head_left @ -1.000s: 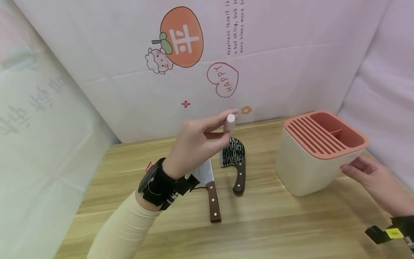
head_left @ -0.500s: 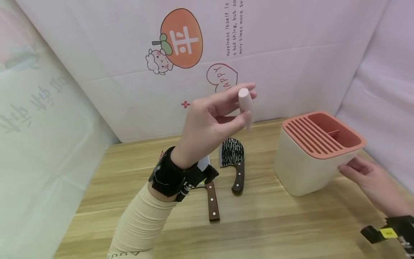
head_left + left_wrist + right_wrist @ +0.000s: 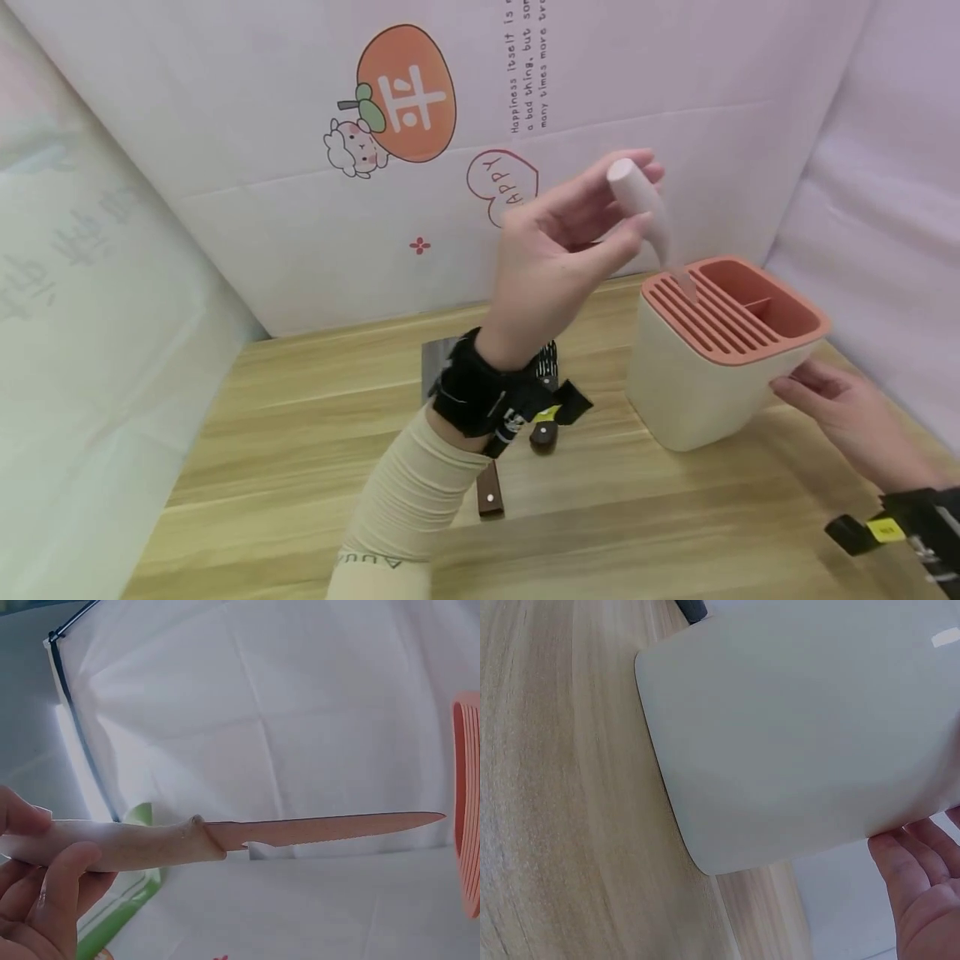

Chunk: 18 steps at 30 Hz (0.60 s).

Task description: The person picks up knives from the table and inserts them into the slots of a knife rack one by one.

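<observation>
My left hand point(image 3: 551, 262) pinches the pale handle of a serrated knife point(image 3: 157, 841) between thumb and fingers, blade pointing down. In the left wrist view the pinkish blade point(image 3: 322, 831) ends just short of the slotted coral lid point(image 3: 471, 810). From the head, the blade overlaps the slots of the cream knife holder point(image 3: 690, 396). My right hand point(image 3: 843, 404) rests its fingertips against the holder's right side. In the right wrist view, those fingers point(image 3: 900, 862) touch the smooth wall point(image 3: 780, 750) low in the frame. The holder stands upright on the wooden table.
Behind my left wrist lies a wide cleaver with a brown handle point(image 3: 490, 493), partly hidden. A smaller dark-handled cleaver point(image 3: 543, 435) lies beside it, its patterned blade mostly covered. A printed white cloth point(image 3: 637, 83) rises behind the table point(image 3: 600, 525).
My left hand has carried the knife up and to the right, from above the cleavers to over the holder's slots. My right hand stays against the holder.
</observation>
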### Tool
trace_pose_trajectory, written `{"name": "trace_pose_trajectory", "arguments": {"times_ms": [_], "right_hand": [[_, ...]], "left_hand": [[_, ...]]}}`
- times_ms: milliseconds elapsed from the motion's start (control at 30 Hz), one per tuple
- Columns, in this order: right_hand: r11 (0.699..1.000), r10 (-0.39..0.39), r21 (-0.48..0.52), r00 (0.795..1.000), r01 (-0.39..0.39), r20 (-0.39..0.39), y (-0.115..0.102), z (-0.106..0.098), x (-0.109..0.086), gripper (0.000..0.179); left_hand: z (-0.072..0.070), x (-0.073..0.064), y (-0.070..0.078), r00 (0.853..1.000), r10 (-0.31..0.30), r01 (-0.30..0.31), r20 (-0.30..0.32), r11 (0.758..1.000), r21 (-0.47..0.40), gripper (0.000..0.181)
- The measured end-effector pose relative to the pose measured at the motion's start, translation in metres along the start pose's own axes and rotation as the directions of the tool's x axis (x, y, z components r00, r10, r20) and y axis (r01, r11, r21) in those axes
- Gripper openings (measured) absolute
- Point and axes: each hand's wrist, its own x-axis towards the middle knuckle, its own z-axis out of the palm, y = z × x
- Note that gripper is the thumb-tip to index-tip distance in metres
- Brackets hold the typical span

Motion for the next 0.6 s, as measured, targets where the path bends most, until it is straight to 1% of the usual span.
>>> {"name": "trace_pose_trajectory", "arguments": {"times_ms": [67,133,167,267,333,400,467,533,600], "right_hand": [[1.0,-0.003,0.01,1.0,0.003,-0.002,0.001,0.0,0.001,0.05],[1.0,0.001,0.017,1.0,-0.001,0.002,0.001,-0.001,0.0,0.05],[1.0,0.006,0.017,1.0,-0.006,0.006,0.001,-0.001,0.0,0.049],[1.0,0.022,0.005,0.999,-0.022,0.024,0.0,-0.003,-0.001,0.051],[1.0,0.023,0.001,0.999,-0.023,0.025,0.0,-0.005,-0.001,0.05],[1.0,0.01,-0.012,1.0,-0.01,0.014,-0.001,-0.005,-0.001,0.048],[1.0,-0.02,-0.019,1.0,0.02,0.001,-0.001,-0.005,0.0,0.041],[0.999,-0.049,-0.011,0.999,0.049,0.008,-0.001,-0.006,0.0,0.038],[0.998,-0.065,0.007,0.998,0.065,0.019,0.001,-0.007,-0.001,0.04]], "left_hand": [[0.012,0.002,-0.006,0.999,-0.034,0.033,-0.001,0.999,-0.031,0.04],[0.026,0.005,-0.01,0.998,-0.066,0.066,0.001,0.997,-0.04,0.039],[0.032,0.007,-0.011,0.996,-0.093,0.093,0.001,0.995,-0.045,0.04],[0.051,0.01,-0.017,0.985,-0.173,0.174,0.015,0.983,-0.057,0.039],[0.061,0.011,-0.028,0.976,-0.215,0.217,0.038,0.975,-0.054,0.039],[0.069,0.012,-0.042,0.965,-0.254,0.256,0.059,0.967,-0.02,0.039],[0.076,0.011,-0.057,0.952,-0.296,0.294,0.075,0.955,0.037,0.038],[0.083,0.01,-0.071,0.935,-0.343,0.336,0.087,0.938,0.09,0.038],[0.089,0.008,-0.083,0.915,-0.392,0.377,0.094,0.915,0.144,0.037]]}}
